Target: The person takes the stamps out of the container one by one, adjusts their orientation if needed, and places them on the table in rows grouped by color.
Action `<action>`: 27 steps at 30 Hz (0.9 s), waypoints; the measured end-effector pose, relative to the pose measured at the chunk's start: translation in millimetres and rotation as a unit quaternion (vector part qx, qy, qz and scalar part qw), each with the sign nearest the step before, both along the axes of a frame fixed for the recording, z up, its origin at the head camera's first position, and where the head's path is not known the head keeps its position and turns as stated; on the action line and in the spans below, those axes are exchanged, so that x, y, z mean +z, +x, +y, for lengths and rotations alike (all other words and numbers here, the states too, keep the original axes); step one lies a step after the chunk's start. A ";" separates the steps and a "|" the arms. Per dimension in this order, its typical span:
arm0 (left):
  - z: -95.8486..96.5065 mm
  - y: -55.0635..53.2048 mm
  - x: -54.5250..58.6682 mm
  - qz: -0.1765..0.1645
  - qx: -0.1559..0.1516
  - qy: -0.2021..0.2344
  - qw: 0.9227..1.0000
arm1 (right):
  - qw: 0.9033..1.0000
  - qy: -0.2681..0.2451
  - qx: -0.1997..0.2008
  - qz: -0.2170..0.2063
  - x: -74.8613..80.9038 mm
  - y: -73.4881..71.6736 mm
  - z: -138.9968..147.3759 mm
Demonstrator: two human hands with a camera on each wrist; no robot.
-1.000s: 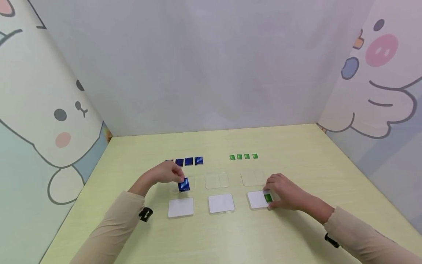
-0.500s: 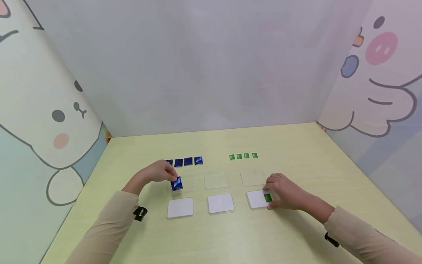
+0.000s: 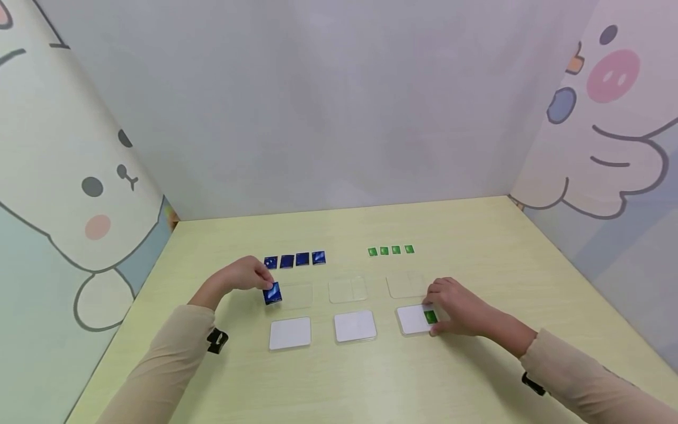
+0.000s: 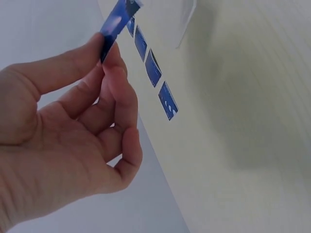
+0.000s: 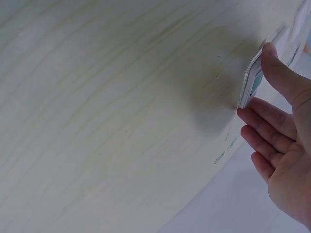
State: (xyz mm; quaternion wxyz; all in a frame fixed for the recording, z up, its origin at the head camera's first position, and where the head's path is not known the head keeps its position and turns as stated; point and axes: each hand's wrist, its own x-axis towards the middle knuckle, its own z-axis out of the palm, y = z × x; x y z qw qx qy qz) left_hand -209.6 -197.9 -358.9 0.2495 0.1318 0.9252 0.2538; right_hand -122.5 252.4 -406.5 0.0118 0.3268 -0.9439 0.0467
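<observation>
My left hand (image 3: 245, 274) pinches a small blue card (image 3: 272, 293) between thumb and fingertips, raised over the left end of a clear plastic plate (image 3: 298, 296). In the left wrist view the blue card (image 4: 115, 23) sticks up past the thumb, and the other fingers curl loosely beneath. On the right, my right hand (image 3: 459, 310) grips a white card (image 3: 411, 320) by its near and far edges. A small green card (image 3: 430, 317) lies at that card's right end, partly hidden by the hand. The right wrist view shows the thumb on one edge, with fingertips at the opposite edge.
Several small blue cards (image 3: 302, 259) lie in a row at the back left, several green ones (image 3: 396, 250) at the back right. Two more clear plates (image 3: 347, 290) stand mid-table. Two white cards (image 3: 290, 334) lie in front. A grey wall (image 3: 339, 118) rises behind the table.
My left hand has moved left with the blue card, from over the middle of the clear plate to its left end, uncovering the leftmost blue card in the row. The right hand stays put.
</observation>
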 end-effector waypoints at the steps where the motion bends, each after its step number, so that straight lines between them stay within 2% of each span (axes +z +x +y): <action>1: -0.8 -0.2 0.3 0.000 0.000 -0.001 1.000 | 1.000 0.000 -0.001 -0.002 0.2 -0.2 -0.1; 10: -3.8 0.5 1.2 0.004 0.012 -0.013 1.000 | 1.000 0.002 -0.003 -0.006 0.3 -0.7 -0.8; 18: -6.5 -2.0 -0.7 0.017 0.017 -0.019 1.000 | 1.000 0.000 0.008 0.013 -0.6 0.0 0.2; 27: -10.8 -4.8 -0.3 0.024 0.019 -0.020 0.999 | 1.000 -0.005 -0.002 -0.004 -1.7 -0.7 0.4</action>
